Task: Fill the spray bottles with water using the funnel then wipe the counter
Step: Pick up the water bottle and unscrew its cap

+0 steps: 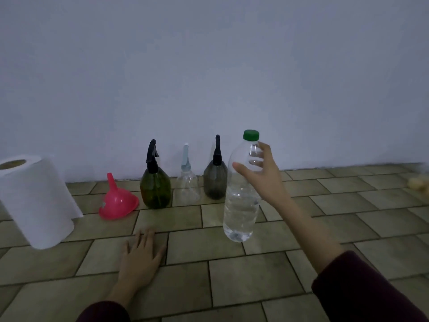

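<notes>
Right hand [260, 175]: raised above the tiled bench [232, 282], arm extended forward from a dark maroon sleeve [362, 291]. Its grip is closed around the upper body of a clear water bottle [241, 201], thumb on the near side, fingers seen through the plastic behind. The bottle is upright, slightly tilted, partly filled with water, its green cap [251, 135] on.

Left hand [141, 254]: palm down, flat on the bench, fingers straight and together, grasping nothing.

Along the wall stand three spray bottles, all with trigger heads fitted: green spray bottle [155, 184], clear spray bottle [188, 182], grey spray bottle [214, 177]. The grey one is partly overlapped by the water bottle. A pink funnel [118, 201] lies mouth down, just left of the green bottle. A paper towel roll [34, 201] stands far left, its edge cut off by the frame.

A pale yellowish object [419, 182] at the right edge is blurred and cannot be identified. Contents of the spray bottles cannot be determined.
</notes>
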